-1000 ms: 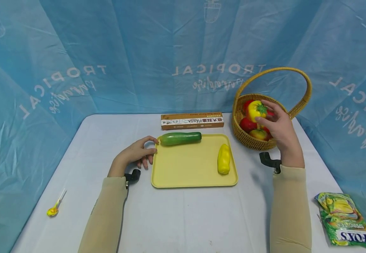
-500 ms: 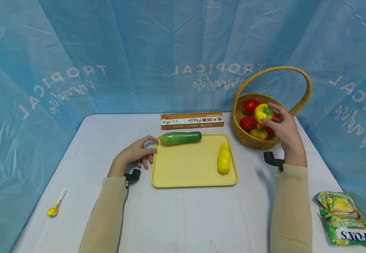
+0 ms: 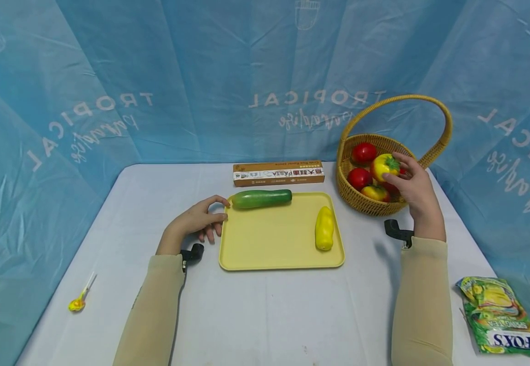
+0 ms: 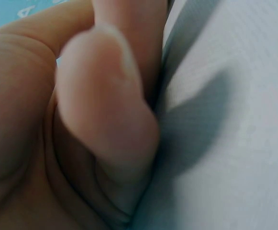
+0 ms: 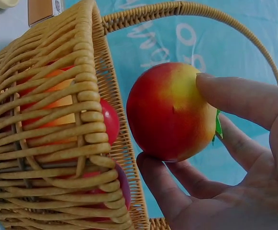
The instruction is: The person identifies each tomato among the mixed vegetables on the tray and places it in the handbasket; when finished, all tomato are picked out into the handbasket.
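My right hand point(image 3: 418, 188) pinches a round yellow-and-red fruit point(image 3: 385, 168) with a green leafy top, over the wicker basket point(image 3: 361, 203). In the right wrist view, the thumb and fingertips hold the fruit point(image 5: 170, 112) just off the basket's rim point(image 5: 88, 72). Inside the basket lie red fruits point(image 3: 360, 178) and another yellow-and-red fruit point(image 3: 376, 193). My left hand point(image 3: 198, 221) rests on the table with relaxed fingers, its thumb and forefinger at the left edge of the yellow tray point(image 3: 269, 244). Only blurred fingers point(image 4: 105, 91) and white cloth show in the left wrist view.
On the tray lie a green cucumber-like vegetable point(image 3: 262, 199) and a yellow elongated one point(image 3: 324, 229). Behind it is a pasta box point(image 3: 278, 174). A lollipop point(image 3: 78, 303) lies at left, a green Fox's packet point(image 3: 500, 317) at right. The basket's tall handle point(image 3: 398, 98) arches above it.
The right hand has moved slightly right and down with the yellow-and-red fruit, uncovering the red fruit behind. The left hand has stayed still at the tray.
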### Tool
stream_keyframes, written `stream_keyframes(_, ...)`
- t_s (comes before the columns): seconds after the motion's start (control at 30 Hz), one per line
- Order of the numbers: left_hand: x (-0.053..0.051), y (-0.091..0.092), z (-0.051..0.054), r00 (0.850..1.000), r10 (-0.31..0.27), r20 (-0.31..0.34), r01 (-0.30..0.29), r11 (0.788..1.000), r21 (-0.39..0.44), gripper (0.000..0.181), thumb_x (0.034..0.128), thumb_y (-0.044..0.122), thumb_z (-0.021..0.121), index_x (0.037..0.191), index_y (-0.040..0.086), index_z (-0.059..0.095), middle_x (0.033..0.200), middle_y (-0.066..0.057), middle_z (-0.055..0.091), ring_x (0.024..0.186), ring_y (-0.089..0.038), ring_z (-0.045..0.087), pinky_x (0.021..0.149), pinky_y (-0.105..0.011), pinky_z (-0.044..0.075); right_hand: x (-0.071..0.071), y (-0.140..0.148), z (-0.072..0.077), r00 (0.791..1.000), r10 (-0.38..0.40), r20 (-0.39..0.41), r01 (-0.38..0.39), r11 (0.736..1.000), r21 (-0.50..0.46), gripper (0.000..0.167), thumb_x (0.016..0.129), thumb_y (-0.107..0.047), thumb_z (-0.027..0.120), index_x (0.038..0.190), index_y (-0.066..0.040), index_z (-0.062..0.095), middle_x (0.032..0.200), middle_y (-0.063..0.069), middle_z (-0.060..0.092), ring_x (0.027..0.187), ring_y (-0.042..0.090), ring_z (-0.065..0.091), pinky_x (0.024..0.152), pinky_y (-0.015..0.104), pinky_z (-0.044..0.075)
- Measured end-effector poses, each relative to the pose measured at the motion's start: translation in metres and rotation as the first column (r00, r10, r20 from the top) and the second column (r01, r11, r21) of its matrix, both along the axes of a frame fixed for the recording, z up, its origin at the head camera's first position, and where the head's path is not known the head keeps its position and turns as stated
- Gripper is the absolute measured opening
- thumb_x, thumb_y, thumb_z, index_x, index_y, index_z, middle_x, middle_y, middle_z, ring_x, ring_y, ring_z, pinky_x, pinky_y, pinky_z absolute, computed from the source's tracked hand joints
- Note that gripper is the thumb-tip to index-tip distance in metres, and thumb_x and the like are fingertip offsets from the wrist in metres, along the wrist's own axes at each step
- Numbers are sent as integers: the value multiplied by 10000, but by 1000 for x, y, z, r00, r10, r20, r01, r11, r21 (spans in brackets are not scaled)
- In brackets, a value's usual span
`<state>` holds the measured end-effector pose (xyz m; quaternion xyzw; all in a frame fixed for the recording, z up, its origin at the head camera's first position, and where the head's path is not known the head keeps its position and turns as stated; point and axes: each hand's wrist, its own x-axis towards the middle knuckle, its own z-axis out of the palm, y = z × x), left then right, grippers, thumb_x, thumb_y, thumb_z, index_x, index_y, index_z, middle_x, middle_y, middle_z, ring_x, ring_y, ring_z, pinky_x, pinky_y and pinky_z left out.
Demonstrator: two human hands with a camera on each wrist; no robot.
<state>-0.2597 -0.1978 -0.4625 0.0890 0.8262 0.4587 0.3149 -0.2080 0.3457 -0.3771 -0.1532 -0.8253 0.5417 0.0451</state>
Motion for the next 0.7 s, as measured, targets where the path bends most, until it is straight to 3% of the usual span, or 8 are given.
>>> stream_keyframes(0.7, 1, 0, 0, 1000, 7, 1, -7, 1000, -2, 482, 1060, 361, 643, 1484, 257, 440, 778, -113, 738, 516, -212, 698, 469, -282, 505, -1, 6, -2, 997, -83, -2, 83, 996, -40, 695, 1039, -372, 678, 1649, -408, 347, 1760, 125, 232, 1609, 388, 284, 1313, 572, 272)
